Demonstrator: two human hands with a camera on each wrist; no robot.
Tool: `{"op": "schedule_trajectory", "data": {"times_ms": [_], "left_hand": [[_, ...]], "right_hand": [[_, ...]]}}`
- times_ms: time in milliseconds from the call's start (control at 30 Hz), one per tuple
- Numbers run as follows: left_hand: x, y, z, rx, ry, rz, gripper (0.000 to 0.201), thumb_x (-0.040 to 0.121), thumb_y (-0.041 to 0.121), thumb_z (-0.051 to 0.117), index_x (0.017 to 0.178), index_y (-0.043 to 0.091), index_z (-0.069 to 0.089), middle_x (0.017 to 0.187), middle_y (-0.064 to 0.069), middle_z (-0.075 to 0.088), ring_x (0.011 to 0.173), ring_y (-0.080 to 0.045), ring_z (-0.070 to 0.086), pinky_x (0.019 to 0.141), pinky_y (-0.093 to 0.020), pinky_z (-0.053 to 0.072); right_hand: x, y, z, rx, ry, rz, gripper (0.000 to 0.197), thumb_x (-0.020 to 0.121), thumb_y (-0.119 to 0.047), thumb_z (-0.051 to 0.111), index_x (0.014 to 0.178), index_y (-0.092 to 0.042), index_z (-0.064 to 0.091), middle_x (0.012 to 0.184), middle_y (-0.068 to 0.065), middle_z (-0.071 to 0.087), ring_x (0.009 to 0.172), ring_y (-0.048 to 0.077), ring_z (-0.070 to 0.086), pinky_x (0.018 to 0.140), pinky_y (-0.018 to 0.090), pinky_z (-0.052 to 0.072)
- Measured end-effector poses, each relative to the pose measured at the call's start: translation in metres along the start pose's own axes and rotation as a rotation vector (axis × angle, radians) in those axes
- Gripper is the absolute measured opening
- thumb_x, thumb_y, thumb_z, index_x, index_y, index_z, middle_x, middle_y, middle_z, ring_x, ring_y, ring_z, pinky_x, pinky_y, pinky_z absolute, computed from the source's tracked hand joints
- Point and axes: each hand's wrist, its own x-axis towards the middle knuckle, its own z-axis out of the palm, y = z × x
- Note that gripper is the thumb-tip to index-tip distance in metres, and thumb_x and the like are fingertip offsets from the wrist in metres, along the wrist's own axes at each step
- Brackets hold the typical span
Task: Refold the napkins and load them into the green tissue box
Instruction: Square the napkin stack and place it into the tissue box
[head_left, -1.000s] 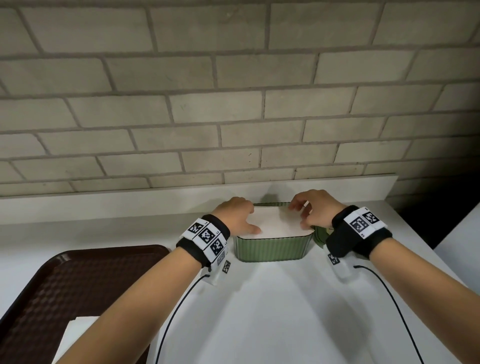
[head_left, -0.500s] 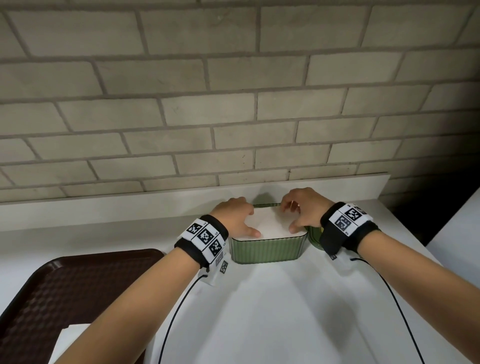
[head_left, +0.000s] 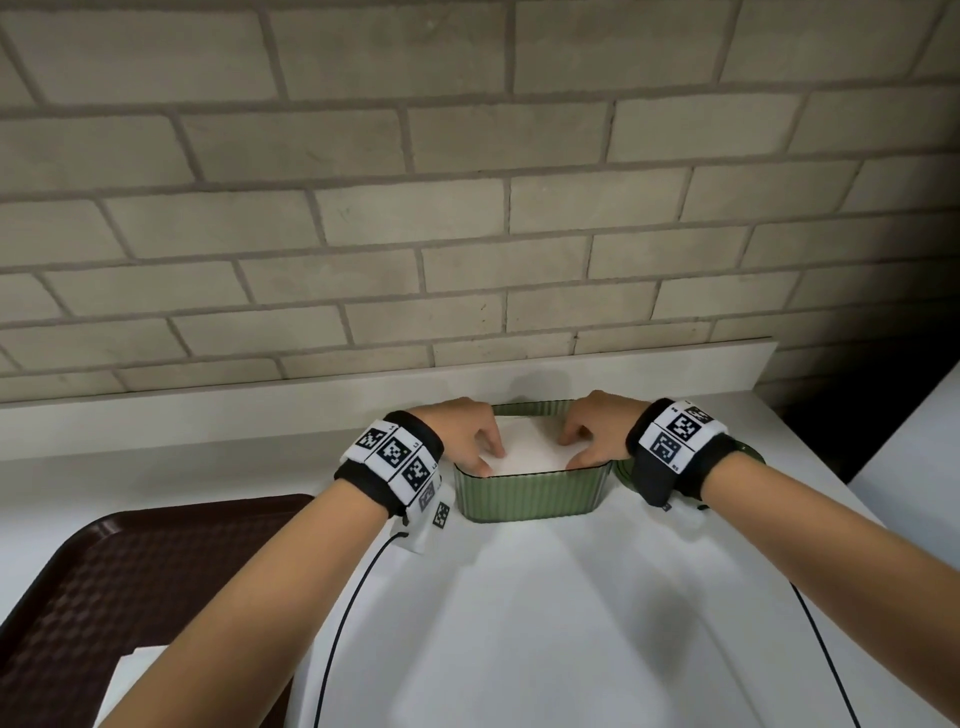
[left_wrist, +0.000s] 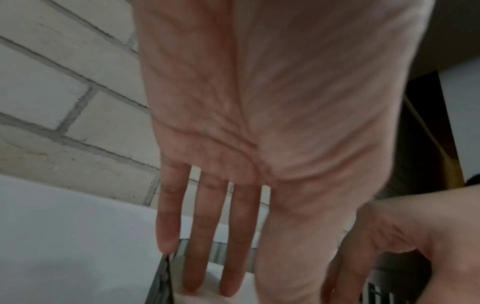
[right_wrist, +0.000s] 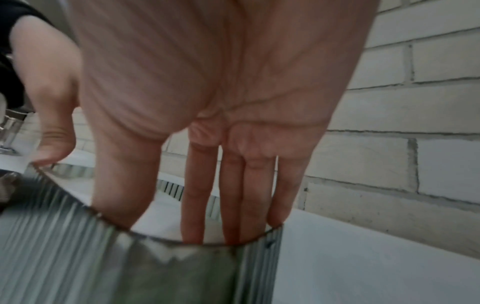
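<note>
Green tissue box (head_left: 530, 493) at far edge of white surface (head_left: 545, 623), just in front of raised back ledge, ribbed walls, open top. Stack of white napkins (head_left: 530, 449) inside, filling it to approx rim level.

L hand (head_left: 467, 434) on left end of stack, fingers straight & pointing down, tips on napkins next to box's left wall; per left wrist view, fingers (left_wrist: 205, 236) extended & slightly spread, tips in contact w/ white paper, nothing gripped. R hand (head_left: 592, 434) on right end, same pose; per right wrist view, fingers (right_wrist: 231, 195) straight, tips dipping behind ribbed wall (right_wrist: 130, 257) onto napkins, thumb (right_wrist: 122, 185) also inside rim. Both flat/open, pressing down, not clutching anything.

Black wristbands w/ square-code markers on both wrists; thin black cables trailing from each toward near edge.

Second green item (head_left: 626, 470) just beside box's right end, mostly hidden behind R wrist, can't tell what exactly.

Dark brown tray (head_left: 130, 571) at near-left corner of surface, textured base; white sheet (head_left: 119, 691) on it at bottom, partly covered by L forearm. Pale brick wall (head_left: 467, 208) behind ledge.
</note>
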Motion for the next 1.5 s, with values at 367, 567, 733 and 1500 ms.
{"op": "schedule_trajectory", "data": {"times_ms": [367, 567, 733, 1500], "left_hand": [[0.011, 0.006, 0.002, 0.049, -0.03, 0.013, 0.062, 0.085, 0.025, 0.072, 0.141, 0.012, 0.05, 0.14, -0.006, 0.055, 0.124, -0.023, 0.054, 0.1, -0.027, 0.045], [0.015, 0.004, 0.008, 0.088, 0.051, 0.052, 0.047, 0.079, 0.011, 0.07, 0.126, 0.011, 0.062, 0.122, -0.007, 0.061, 0.104, -0.026, 0.062, 0.088, -0.032, 0.053], [0.018, -0.001, 0.015, 0.047, 0.152, 0.056, 0.008, 0.077, 0.009, 0.067, 0.085, 0.01, 0.069, 0.076, 0.007, 0.054, 0.076, -0.022, 0.058, 0.065, -0.027, 0.047], [0.015, 0.01, 0.011, -0.103, 0.306, 0.226, 0.055, 0.068, 0.035, 0.082, 0.116, 0.027, 0.056, 0.112, 0.001, 0.059, 0.1, -0.018, 0.057, 0.086, -0.035, 0.051]], "right_hand": [[0.014, -0.006, -0.001, -0.029, -0.059, -0.022, 0.036, 0.089, -0.036, 0.064, 0.113, -0.008, 0.066, 0.068, -0.016, 0.037, 0.076, 0.016, 0.045, 0.065, 0.02, 0.034], [0.011, -0.001, 0.005, 0.06, 0.043, -0.033, 0.04, 0.085, -0.035, 0.069, 0.117, -0.01, 0.068, 0.104, 0.001, 0.067, 0.085, 0.014, 0.054, 0.074, 0.021, 0.037], [0.009, 0.001, 0.011, 0.103, 0.165, -0.088, 0.007, 0.081, -0.023, 0.068, 0.082, -0.025, 0.061, 0.071, -0.012, 0.054, 0.074, 0.017, 0.053, 0.06, 0.024, 0.036], [0.012, -0.001, -0.014, 0.254, 0.146, -0.012, 0.023, 0.085, -0.022, 0.062, 0.105, -0.013, 0.068, 0.107, 0.007, 0.067, 0.102, 0.025, 0.059, 0.093, 0.039, 0.047]]}}
